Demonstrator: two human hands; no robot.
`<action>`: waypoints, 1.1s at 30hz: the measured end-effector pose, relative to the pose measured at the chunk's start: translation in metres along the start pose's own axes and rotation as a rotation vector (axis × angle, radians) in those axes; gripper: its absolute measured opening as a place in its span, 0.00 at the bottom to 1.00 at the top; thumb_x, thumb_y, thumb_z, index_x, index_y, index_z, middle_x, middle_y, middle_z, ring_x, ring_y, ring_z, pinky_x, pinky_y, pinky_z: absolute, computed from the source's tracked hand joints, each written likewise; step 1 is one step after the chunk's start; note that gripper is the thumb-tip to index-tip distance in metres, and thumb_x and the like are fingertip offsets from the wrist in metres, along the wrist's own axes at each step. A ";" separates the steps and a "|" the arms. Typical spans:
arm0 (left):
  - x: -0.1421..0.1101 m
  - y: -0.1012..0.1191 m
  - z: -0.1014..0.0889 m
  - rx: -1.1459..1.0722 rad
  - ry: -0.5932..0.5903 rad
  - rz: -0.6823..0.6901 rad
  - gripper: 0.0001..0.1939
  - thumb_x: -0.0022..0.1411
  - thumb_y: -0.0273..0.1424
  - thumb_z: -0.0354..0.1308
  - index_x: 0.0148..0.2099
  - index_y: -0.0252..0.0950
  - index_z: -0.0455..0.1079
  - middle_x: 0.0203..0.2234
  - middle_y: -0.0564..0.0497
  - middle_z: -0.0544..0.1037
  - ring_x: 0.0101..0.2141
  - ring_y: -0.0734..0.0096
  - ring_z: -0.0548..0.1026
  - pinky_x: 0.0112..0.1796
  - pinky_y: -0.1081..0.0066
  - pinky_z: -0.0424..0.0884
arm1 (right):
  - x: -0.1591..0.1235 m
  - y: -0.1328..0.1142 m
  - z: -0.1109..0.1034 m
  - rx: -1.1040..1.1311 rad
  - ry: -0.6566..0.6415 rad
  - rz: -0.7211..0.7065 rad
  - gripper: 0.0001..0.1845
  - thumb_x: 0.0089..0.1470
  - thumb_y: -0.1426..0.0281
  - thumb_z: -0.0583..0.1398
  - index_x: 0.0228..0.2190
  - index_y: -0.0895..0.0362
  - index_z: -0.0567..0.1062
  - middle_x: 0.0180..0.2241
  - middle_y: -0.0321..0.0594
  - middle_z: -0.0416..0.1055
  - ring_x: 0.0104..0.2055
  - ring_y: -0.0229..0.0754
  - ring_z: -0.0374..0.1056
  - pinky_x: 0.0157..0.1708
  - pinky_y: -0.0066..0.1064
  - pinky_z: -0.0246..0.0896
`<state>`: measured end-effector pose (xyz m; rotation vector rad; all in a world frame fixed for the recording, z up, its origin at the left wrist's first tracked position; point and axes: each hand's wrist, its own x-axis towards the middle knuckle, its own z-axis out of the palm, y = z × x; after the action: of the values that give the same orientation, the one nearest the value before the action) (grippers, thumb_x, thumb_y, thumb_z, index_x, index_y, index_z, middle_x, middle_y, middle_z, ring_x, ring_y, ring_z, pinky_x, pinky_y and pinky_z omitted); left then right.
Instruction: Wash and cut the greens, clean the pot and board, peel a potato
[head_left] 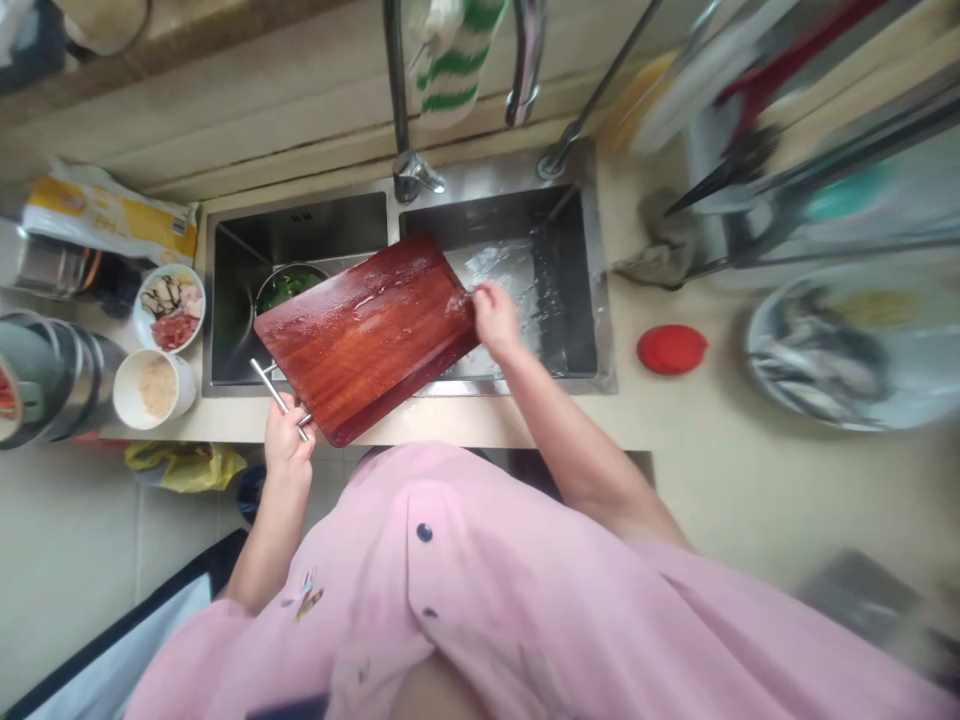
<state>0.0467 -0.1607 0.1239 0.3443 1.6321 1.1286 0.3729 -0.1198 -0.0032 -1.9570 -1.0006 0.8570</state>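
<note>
A wet, reddish-brown wooden cutting board (367, 335) is held slanted above the double sink (394, 225). My left hand (287, 435) is closed around the metal handle at the board's near left end. At the opposite end, my right hand (495, 318) pinches the board's edge, fingers wrapped over it. Drops of water shine on the board's face. Beneath it, partly covered, a pot of green leaves (289, 285) sits in the left basin. Wet glints show on the floor of the right basin (517, 270).
Left of the sink stand a plate of sliced meat (172, 308), a white bowl (157, 390) and a yellow-white bag (112, 215). To the right are a red oval object (671, 349) and a large bowl of fish (765, 385). Faucets (417, 176) rise behind the basins.
</note>
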 end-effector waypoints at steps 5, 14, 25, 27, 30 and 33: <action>-0.001 -0.005 -0.003 0.003 -0.015 -0.009 0.23 0.32 0.16 0.59 0.31 0.38 0.55 0.23 0.65 0.65 0.18 0.86 0.65 0.18 0.84 0.56 | -0.100 -0.030 0.047 -0.244 -0.439 -0.613 0.36 0.67 0.55 0.51 0.70 0.59 0.60 0.73 0.54 0.52 0.77 0.55 0.44 0.71 0.55 0.43; 0.004 -0.014 -0.005 -0.022 -0.037 0.012 0.23 0.32 0.17 0.59 0.31 0.38 0.55 0.23 0.64 0.65 0.20 0.84 0.69 0.24 0.81 0.68 | 0.002 0.057 -0.031 -0.445 -0.056 -0.143 0.24 0.58 0.77 0.53 0.54 0.65 0.75 0.58 0.63 0.68 0.62 0.59 0.63 0.63 0.52 0.59; -0.003 -0.016 -0.002 -0.019 -0.043 0.003 0.22 0.33 0.16 0.59 0.30 0.38 0.55 0.22 0.64 0.63 0.19 0.85 0.66 0.21 0.81 0.64 | -0.065 0.022 0.008 -0.316 -0.086 -0.313 0.21 0.56 0.81 0.48 0.44 0.58 0.76 0.49 0.55 0.70 0.50 0.55 0.62 0.56 0.52 0.64; -0.003 -0.016 -0.002 -0.021 -0.037 0.003 0.22 0.32 0.16 0.59 0.31 0.38 0.56 0.22 0.64 0.62 0.19 0.85 0.66 0.20 0.82 0.62 | -0.056 0.028 -0.001 -0.355 -0.040 -0.221 0.21 0.54 0.82 0.49 0.43 0.59 0.75 0.47 0.56 0.69 0.50 0.55 0.62 0.55 0.52 0.63; -0.005 -0.015 -0.001 -0.027 -0.032 0.003 0.23 0.32 0.16 0.59 0.30 0.38 0.56 0.22 0.64 0.62 0.19 0.85 0.65 0.19 0.82 0.60 | -0.069 0.030 0.000 -0.321 -0.071 -0.247 0.18 0.59 0.79 0.49 0.44 0.57 0.74 0.49 0.54 0.68 0.51 0.53 0.62 0.57 0.48 0.63; -0.007 -0.014 0.000 -0.034 -0.035 0.003 0.23 0.31 0.16 0.60 0.30 0.38 0.55 0.22 0.65 0.62 0.19 0.85 0.65 0.19 0.82 0.59 | -0.086 0.029 0.007 -0.231 -0.114 -0.236 0.17 0.64 0.74 0.47 0.46 0.55 0.72 0.48 0.51 0.68 0.49 0.51 0.63 0.56 0.45 0.64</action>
<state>0.0533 -0.1726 0.1167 0.3430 1.5807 1.1453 0.3369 -0.2027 -0.0126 -1.9437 -1.4211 0.7531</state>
